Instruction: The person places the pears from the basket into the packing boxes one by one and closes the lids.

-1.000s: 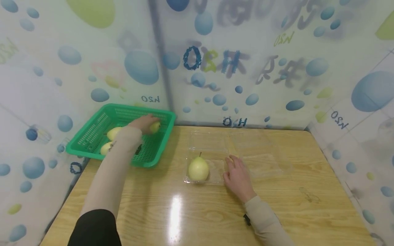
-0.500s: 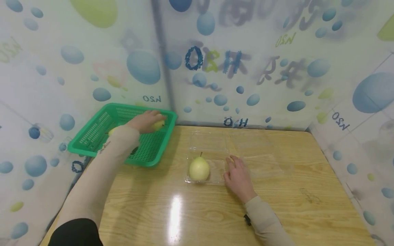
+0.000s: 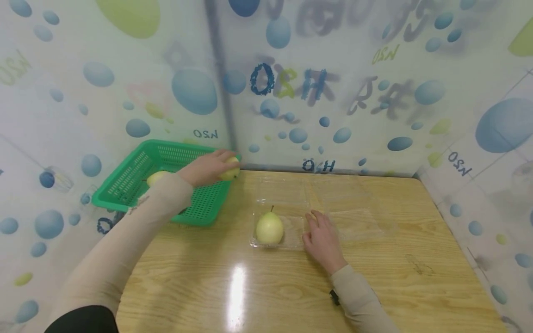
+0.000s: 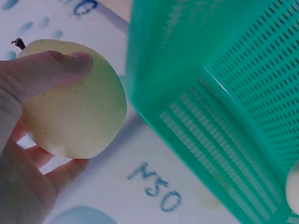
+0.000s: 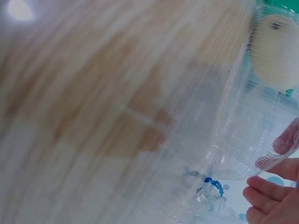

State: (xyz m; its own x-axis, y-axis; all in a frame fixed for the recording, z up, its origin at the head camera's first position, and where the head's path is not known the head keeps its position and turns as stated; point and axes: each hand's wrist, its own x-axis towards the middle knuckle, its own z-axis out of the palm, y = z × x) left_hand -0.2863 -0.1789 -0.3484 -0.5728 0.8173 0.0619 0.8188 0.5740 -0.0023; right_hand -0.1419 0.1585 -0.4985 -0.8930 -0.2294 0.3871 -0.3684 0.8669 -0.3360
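While the left hand [image 3: 208, 167] cups a smooth, firm, bruisable pear [image 4: 70, 100] round its belly above the green basket [image 3: 137, 178] rim, the right hand [image 3: 322, 240] rests flat, fingers relaxed, on the clear clamshell tray [image 3: 333, 217].

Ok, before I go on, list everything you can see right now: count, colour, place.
Pear in hand: one, pale yellow-green, held above the basket's right rim.
Pear in tray: one, pale yellow-green, front-left compartment of the tray.
Pear in basket: one visible, pale yellow-green, partly hidden by the left arm.
Basket: one, green, perforated, table's back-left corner.
Tray: one, clear plastic, compartmented, table centre.
Table: one, light wood.
Left hand: grips the lifted pear.
Right hand: rests on the tray, fingers straight.
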